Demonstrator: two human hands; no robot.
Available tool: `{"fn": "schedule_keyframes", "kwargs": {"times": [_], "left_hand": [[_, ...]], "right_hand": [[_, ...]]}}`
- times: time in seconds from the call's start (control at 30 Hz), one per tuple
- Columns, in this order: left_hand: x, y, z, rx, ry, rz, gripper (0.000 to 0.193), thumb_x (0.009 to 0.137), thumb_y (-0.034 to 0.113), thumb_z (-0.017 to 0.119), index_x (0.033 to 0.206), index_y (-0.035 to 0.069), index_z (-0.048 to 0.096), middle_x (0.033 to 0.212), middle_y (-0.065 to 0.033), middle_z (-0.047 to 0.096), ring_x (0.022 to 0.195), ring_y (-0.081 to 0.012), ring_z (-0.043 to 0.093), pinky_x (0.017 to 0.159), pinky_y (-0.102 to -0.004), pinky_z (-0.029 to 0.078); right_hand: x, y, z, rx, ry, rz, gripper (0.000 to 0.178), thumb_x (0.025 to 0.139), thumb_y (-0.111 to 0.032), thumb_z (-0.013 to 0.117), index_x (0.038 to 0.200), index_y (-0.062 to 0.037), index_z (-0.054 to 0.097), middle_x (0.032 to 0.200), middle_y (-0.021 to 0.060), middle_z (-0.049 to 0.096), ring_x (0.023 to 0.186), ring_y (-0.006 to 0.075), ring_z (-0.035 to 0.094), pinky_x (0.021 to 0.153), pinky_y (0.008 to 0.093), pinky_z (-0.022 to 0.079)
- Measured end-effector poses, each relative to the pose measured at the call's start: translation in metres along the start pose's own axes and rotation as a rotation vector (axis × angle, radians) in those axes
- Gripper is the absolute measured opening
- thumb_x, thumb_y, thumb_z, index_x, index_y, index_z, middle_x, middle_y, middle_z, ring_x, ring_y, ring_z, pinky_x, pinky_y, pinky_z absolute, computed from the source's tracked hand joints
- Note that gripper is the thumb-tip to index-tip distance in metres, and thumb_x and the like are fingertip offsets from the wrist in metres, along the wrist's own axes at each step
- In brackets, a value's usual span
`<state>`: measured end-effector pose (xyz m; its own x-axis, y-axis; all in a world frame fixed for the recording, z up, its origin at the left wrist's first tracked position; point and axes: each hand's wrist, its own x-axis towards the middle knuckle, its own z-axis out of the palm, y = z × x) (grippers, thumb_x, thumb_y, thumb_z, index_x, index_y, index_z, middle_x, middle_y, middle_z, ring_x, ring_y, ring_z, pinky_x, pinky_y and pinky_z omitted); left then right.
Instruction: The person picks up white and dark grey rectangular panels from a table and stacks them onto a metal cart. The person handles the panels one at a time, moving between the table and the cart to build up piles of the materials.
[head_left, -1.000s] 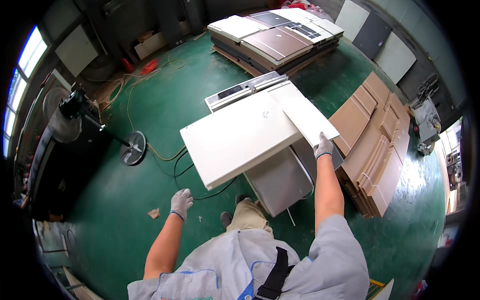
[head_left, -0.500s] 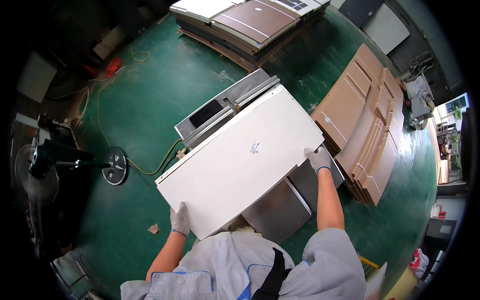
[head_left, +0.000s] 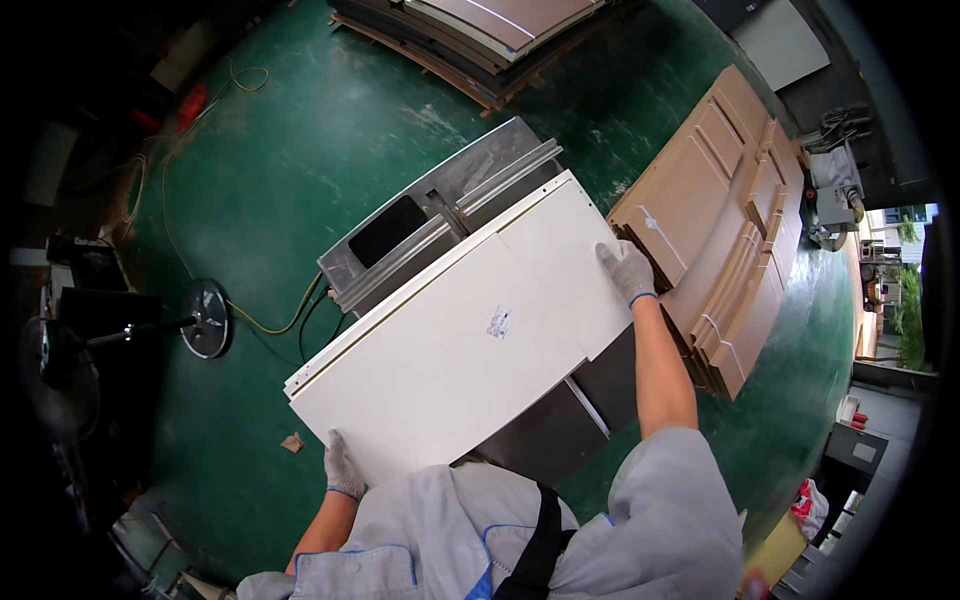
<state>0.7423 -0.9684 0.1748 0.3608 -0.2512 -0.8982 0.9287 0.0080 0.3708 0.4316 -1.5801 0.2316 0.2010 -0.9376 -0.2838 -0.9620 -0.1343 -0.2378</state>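
Green painted floor [head_left: 270, 190], scuffed toward top, glossy at right. Daylight through open doorway [head_left: 890, 290], far right; greenery [head_left: 909, 330] outside. Dark grey wall [head_left: 858, 85] upper right. Left edge deep in shadow.

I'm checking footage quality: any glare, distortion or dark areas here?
Head view: fisheye distortion bows outer edges; the white panel looks bright; glare whitens the green floor beside the brown panels; the far-left fan head sinks into shadow.
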Motion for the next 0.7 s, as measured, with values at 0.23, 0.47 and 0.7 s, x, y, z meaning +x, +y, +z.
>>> {"fn": "schedule_keyframes", "kwargs": {"times": [0.23,0.47,0.7], "left_hand": [[-0.007,0.0,0.005,-0.001,-0.046,-0.01,0.053,0.103,0.052,0.055,0.136,0.011,0.054,0.13,-0.0092,0.062,0.121,-0.0309,0.06,0.103,-0.0508,0.051],[-0.038,0.005,0.053,0.052,-0.094,-0.052,0.075,0.101,0.068,0.043,0.149,0.011,0.045,0.146,-0.0125,0.054,0.132,-0.0346,0.052,0.111,-0.054,0.043],[0.002,0.033,0.032,0.712,0.255,0.658,0.073,0.095,0.042,0.067,0.15,0.002,0.041,0.149,-0.016,0.049,0.136,-0.0356,0.048,0.115,-0.0479,0.04]], "right_hand": [[-0.017,-0.018,0.01,-0.052,0.038,0.203,0.073,0.098,-0.066,0.044,0.129,-0.0025,0.062,0.127,0.0243,0.065,0.121,0.04,0.061,0.103,0.0497,0.047],[-0.007,-0.049,0.018,-0.201,0.086,0.395,0.073,0.102,-0.065,0.03,0.139,-0.0075,0.056,0.142,0.016,0.058,0.133,0.0343,0.053,0.11,0.0533,0.037],[-0.024,0.004,0.021,-0.058,0.441,0.139,0.071,0.097,-0.059,0.054,0.144,-0.0054,0.052,0.151,0.0202,0.049,0.138,0.037,0.047,0.118,0.0476,0.032]]}}
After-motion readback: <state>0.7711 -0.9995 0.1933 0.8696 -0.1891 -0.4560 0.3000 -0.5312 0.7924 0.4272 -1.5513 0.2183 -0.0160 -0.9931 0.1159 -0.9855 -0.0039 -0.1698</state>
